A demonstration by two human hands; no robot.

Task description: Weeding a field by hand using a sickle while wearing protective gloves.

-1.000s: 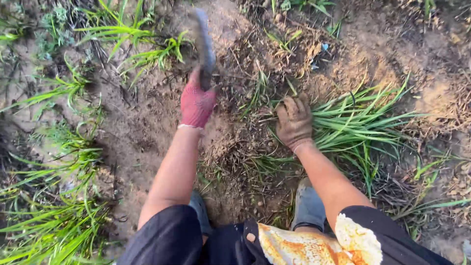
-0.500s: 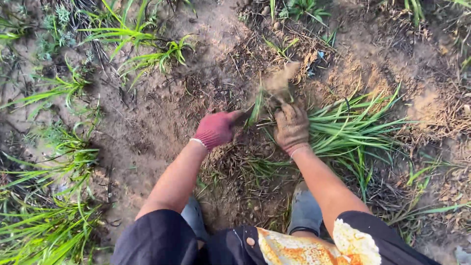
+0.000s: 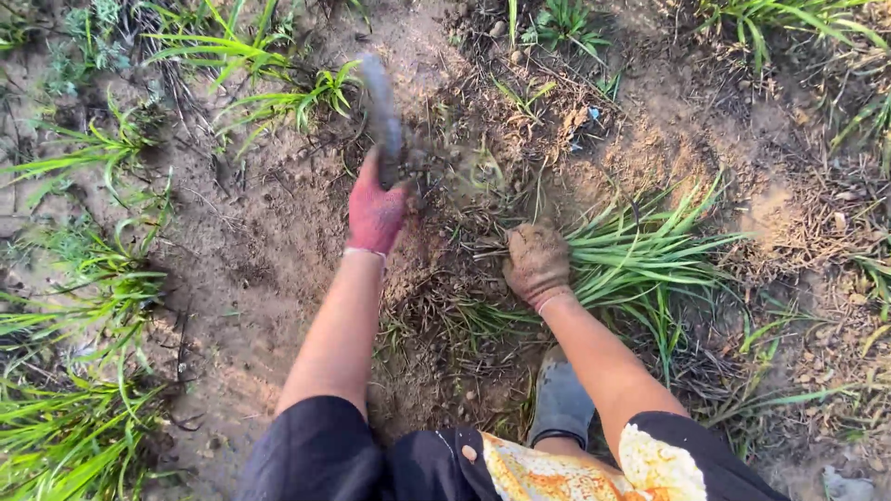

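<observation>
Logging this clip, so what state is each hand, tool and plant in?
left hand: red-gloved, shut on blade tool, raised
blade tool: motion-blurred, above soil
right hand: dirt-caked glove, gripping grass clump
grass clump: green, bent flat rightward
shoe: grey, planted on soil

The left hand (image 3: 375,210), in a red glove, grips a blurred dark blade tool (image 3: 382,113) raised over sandy soil (image 3: 269,241). The right hand (image 3: 536,264), in a dirt-caked glove, clutches a flattened clump of green grass (image 3: 650,255). A grey shoe (image 3: 560,401) stands below, near dry roots.
</observation>
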